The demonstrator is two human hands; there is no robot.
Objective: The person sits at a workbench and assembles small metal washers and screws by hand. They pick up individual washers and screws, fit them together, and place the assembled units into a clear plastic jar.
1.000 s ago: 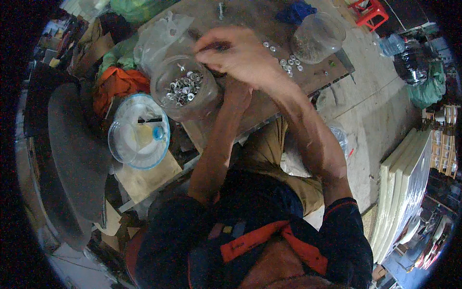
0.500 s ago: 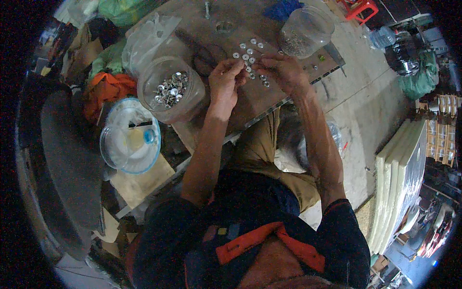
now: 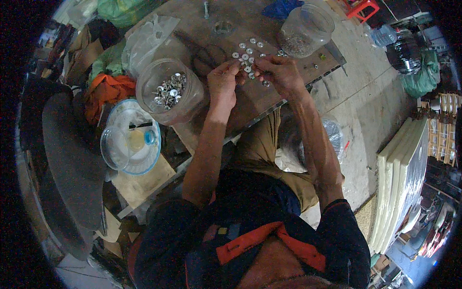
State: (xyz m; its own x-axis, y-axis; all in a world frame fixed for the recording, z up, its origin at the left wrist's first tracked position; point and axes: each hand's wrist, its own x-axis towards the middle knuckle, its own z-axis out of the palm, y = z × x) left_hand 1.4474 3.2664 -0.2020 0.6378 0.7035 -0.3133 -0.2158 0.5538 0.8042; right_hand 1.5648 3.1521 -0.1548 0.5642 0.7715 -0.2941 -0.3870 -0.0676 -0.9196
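Observation:
Several small, round, shiny metal discs with centre holes (image 3: pixel 249 51) lie loose on the brown worktop (image 3: pixel 262 103). Just left of them is my left hand (image 3: pixel 223 85), its thumb and fingers pinched together; whatever sits between the tips is too small to name. My right hand (image 3: pixel 285 74) faces it from the right side of the discs, fingers curled and closed, with any held piece hidden. A narrow gap separates the two sets of fingertips. Beside my left hand stands a clear plastic jar (image 3: pixel 191 103) holding many shiny metal pieces with round heads (image 3: pixel 173 91).
Another clear jar (image 3: pixel 313 24) with small parts stands at the far right of the worktop. Dark-handled scissors (image 3: pixel 207 54), a clear plastic bag (image 3: pixel 150 41) and an upright bolt (image 3: pixel 206 9) lie beyond my hands. At left is a blue-rimmed plate (image 3: pixel 132 161) with a lid.
My right hand has shifted slightly left and lower, covering some of the small pieces near it. My left hand stays almost where it was, still pinched.

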